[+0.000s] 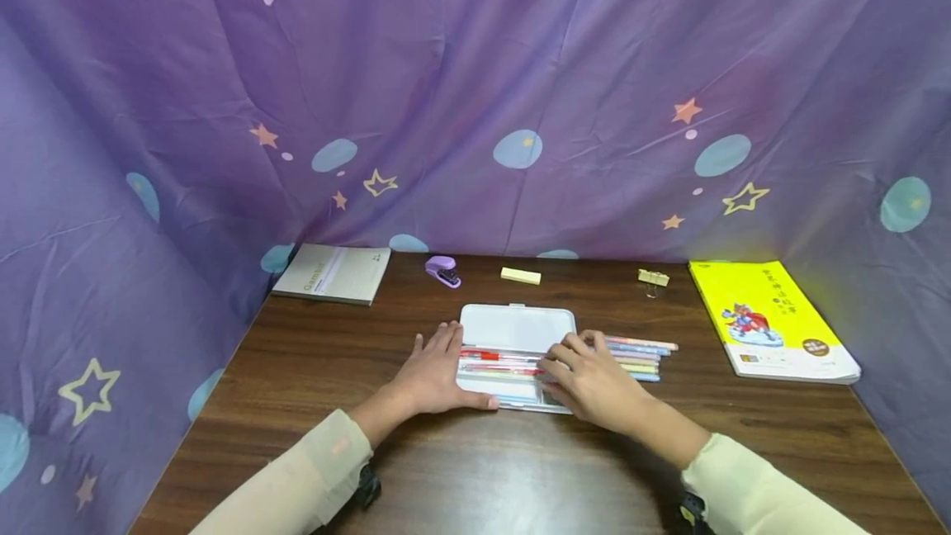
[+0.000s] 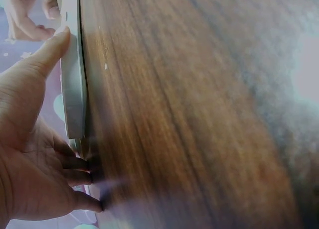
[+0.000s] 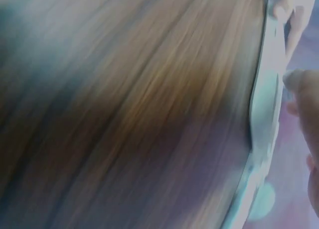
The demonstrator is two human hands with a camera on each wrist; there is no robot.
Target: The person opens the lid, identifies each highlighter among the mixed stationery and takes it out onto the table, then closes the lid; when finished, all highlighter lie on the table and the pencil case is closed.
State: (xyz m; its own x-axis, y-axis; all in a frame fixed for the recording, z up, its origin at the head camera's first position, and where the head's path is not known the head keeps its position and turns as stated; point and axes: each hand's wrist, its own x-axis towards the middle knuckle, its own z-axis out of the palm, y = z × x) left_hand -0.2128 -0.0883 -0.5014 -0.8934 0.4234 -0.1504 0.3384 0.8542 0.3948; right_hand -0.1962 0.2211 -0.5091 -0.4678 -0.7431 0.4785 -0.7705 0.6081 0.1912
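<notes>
A white pencil case (image 1: 518, 327) lies with its lid raised back, and several pens (image 1: 499, 357) with red and pale parts lie inside. My left hand (image 1: 438, 378) rests against its left end, fingers fairly straight. In the left wrist view the left thumb (image 2: 56, 45) touches the case's front rim (image 2: 75, 84). My right hand (image 1: 594, 382) reaches over the right end, its fingers bent down to the pens; its fingertips are partly hidden, so any pinch is unclear. Beside that hand, several pastel pens (image 1: 642, 359) lie on the table. The right wrist view shows the right thumb (image 3: 294, 80) near the rim.
Along the back of the wooden table (image 1: 461, 469) are a grey notebook (image 1: 332, 273), a purple stapler (image 1: 442, 270), a pale yellow block (image 1: 521, 276) and a binder clip (image 1: 653, 278). A yellow book (image 1: 773, 316) lies at the right. Purple cloth (image 1: 461, 106) hangs behind.
</notes>
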